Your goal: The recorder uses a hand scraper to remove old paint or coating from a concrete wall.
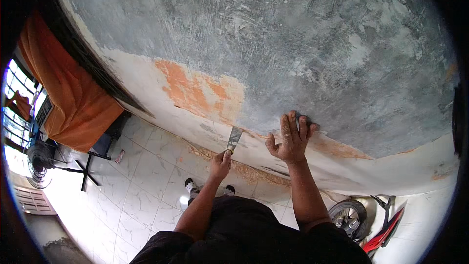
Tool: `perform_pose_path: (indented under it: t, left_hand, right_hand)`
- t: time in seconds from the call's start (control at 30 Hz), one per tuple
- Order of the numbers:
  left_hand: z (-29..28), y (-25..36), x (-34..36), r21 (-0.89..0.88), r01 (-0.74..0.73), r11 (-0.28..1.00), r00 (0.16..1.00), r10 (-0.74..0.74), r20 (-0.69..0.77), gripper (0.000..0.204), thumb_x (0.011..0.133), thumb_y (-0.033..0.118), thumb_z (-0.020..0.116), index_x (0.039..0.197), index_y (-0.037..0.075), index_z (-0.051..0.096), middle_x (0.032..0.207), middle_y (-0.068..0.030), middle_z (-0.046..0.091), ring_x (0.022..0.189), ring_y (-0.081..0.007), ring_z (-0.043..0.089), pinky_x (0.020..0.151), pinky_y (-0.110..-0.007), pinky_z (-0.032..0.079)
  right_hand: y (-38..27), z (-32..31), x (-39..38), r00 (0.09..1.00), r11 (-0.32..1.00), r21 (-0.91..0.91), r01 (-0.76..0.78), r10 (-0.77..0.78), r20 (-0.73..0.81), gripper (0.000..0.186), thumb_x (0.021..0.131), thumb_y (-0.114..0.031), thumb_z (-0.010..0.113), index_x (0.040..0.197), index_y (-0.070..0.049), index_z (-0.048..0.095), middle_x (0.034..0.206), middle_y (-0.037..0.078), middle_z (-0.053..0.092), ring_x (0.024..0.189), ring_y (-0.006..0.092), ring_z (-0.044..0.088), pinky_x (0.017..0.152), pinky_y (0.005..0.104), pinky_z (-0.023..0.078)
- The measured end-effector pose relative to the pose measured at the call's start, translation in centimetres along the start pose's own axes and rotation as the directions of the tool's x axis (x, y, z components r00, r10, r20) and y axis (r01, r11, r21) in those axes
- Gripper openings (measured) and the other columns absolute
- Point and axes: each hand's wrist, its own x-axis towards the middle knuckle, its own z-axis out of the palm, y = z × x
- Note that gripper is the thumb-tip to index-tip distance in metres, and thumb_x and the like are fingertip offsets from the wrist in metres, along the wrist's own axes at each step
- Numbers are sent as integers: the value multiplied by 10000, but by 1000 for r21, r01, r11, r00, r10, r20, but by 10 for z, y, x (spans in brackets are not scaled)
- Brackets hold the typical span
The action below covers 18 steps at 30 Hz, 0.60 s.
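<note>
My left hand (221,164) is closed round the handle of a putty knife (234,138). Its flat metal blade points up against the lower part of the wall, just below an orange patch (195,90) of exposed old paint. To the right, my right hand (291,139) lies on the wall with its fingers stretched upward and the thumb out to the side. Dust coats those fingers. Mottled grey covers most of the wall (273,44), and a white band runs beneath it. Under the right fingertips is a small dark patch whose kind I cannot make out.
Scraped-off flakes (249,173) lie along the wall's foot on the tiled floor (146,186). At the left, an orange cloth (73,93) drapes over furniture beside a standing fan (40,162). A motorcycle wheel (349,217) and red bodywork (383,234) stand at the lower right.
</note>
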Motion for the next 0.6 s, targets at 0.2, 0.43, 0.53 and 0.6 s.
perform_pose_path:
  t: [0.2, 0.43, 0.53, 0.6]
  left_hand:
    - [-2, 4, 3, 80, -10, 997, 1000, 8, 28, 412, 950, 404, 432, 730, 61, 493, 546, 26, 426, 440, -64, 399, 408, -232, 322]
    - [14, 35, 9, -116, -106, 988, 970, 129, 207, 398, 978, 377, 351, 786, 54, 482, 573, 4, 452, 457, -80, 398, 410, -246, 332]
    - [24, 41, 8, -112, 11, 994, 984, 9, 177, 383, 988, 343, 336, 849, 33, 513, 606, 2, 473, 516, -82, 417, 471, -243, 359]
    - [11, 36, 15, -28, 18, 999, 980, -12, 200, 403, 993, 338, 327, 919, 12, 552, 663, -4, 520, 581, -90, 452, 536, -250, 386]
  right_hand:
    - [-12, 2, -9, 997, 992, 110, -60, 54, 59, 636, 784, -343, 565, 1319, -30, 423, 1389, 156, 389, 1368, 315, 195, 1095, 519, 46]
    - [-84, 29, -62, 847, 698, 518, -495, 255, 466, 558, 832, -252, 567, 1307, 0, 419, 1305, 186, 468, 1215, 309, 447, 1041, 435, 297]
    - [-109, 46, -64, 475, 146, 490, -860, 583, 660, 404, 886, -299, 527, 1134, 18, 563, 1030, 171, 621, 958, 263, 595, 851, 355, 448]
    - [-118, 57, -64, 314, -42, 384, -922, 499, 808, 385, 924, -344, 490, 961, 17, 618, 753, 105, 623, 703, 188, 589, 639, 316, 461]
